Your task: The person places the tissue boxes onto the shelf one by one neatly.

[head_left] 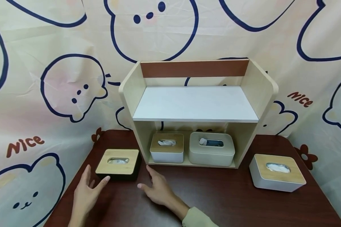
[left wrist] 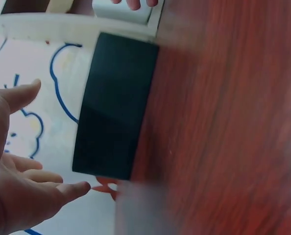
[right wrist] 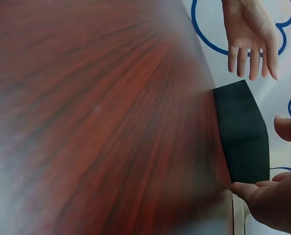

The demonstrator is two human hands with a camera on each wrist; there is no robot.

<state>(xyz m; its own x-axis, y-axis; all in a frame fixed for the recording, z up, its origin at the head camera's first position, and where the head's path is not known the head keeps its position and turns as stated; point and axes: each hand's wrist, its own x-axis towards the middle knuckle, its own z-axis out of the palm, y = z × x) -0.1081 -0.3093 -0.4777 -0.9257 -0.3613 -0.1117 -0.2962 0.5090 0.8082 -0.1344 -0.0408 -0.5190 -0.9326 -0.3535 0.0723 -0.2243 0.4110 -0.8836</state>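
A black tissue box [head_left: 113, 176] with a light wooden lid [head_left: 107, 159] stands on the dark red-brown table, left of a small shelf. My left hand [head_left: 86, 194] is at its near left corner, fingers extended and thumb spread. Close to its right side hovers my right hand [head_left: 158, 189], fingers stretched towards the shelf's lower left corner. Neither hand holds anything. In the left wrist view the dark side of the box [left wrist: 116, 107] lies beyond my left hand [left wrist: 25, 181]. The right wrist view has the box [right wrist: 244, 139] between both hands; whether fingertips touch it I cannot tell.
The cream shelf [head_left: 125, 91] has a white upper board [head_left: 194, 104]. Its lower compartment holds a white tissue box with a wooden lid [head_left: 156, 147] and an all-cream tissue box [head_left: 210, 156]. Another wooden-lidded white tissue box [head_left: 272, 181] stands at the table's right. A patterned cloth hangs behind.
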